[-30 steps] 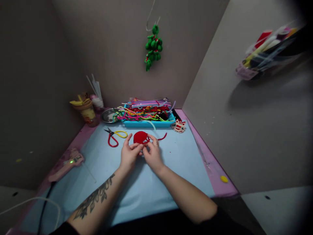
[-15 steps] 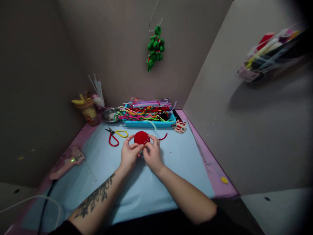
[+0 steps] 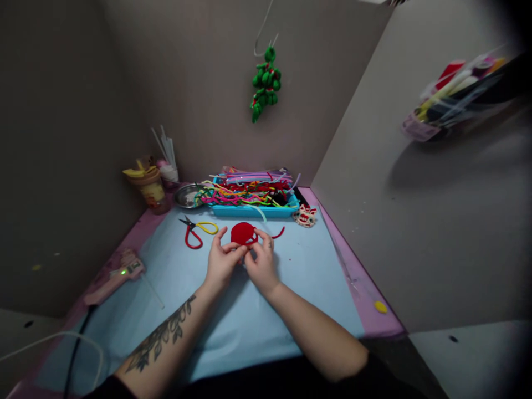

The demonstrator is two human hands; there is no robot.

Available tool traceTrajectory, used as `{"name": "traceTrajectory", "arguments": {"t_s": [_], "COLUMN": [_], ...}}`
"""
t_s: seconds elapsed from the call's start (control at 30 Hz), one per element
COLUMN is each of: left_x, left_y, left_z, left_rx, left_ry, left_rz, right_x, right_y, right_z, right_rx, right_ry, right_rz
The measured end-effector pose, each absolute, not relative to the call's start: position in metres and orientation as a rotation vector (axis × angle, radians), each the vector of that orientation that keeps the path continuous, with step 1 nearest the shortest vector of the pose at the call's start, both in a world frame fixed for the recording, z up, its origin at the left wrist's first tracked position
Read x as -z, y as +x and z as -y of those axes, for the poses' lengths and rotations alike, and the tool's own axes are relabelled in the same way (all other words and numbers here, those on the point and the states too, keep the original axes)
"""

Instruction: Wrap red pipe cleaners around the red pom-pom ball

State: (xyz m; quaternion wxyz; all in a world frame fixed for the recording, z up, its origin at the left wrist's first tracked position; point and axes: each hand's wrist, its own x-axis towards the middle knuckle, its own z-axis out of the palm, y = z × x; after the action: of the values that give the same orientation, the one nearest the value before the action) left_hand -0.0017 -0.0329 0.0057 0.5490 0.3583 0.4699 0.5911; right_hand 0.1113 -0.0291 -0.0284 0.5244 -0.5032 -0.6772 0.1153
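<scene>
Between my hands is a round, flat red fuzzy disc (image 3: 243,233), held over the blue cloth (image 3: 316,277). My left hand (image 3: 222,257) grips its lower left edge with thumb and fingertips, the index finger raised beside it. On the right edge, my right hand (image 3: 261,259) pinches a red strand that loops off the disc. The fingertips of both hands nearly meet below it. A red pipe cleaner end (image 3: 279,233) sticks out to the right behind my right hand. Scissors (image 3: 194,227) with red and yellow handles lie open to the left.
A blue tray (image 3: 253,211) of colourful pipe cleaners stands at the back, beside a metal bowl (image 3: 188,195) and a crocheted-looking face piece (image 3: 306,216). A pink glue gun (image 3: 116,277) lies left, its cord trailing. Green leafy decoration (image 3: 266,83) hangs above.
The red disc has shifted slightly right and turned, so a gap shows between its edge and the loose strand. My left index finger has come away from the disc.
</scene>
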Motion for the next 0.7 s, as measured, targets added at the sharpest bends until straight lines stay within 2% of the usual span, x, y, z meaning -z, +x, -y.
{"name": "traceTrajectory", "arguments": {"t_s": [0.7], "left_x": [-0.0070], "left_y": [-0.0048], "left_z": [0.0295], "left_rx": [-1.384], "left_ry": [0.856], "left_rz": [-1.146], "right_x": [0.0246], "right_y": [0.1124], "right_z": [0.0299], "right_rx": [-0.239], "right_ry": [-1.171], "right_rz": [1.676]}}
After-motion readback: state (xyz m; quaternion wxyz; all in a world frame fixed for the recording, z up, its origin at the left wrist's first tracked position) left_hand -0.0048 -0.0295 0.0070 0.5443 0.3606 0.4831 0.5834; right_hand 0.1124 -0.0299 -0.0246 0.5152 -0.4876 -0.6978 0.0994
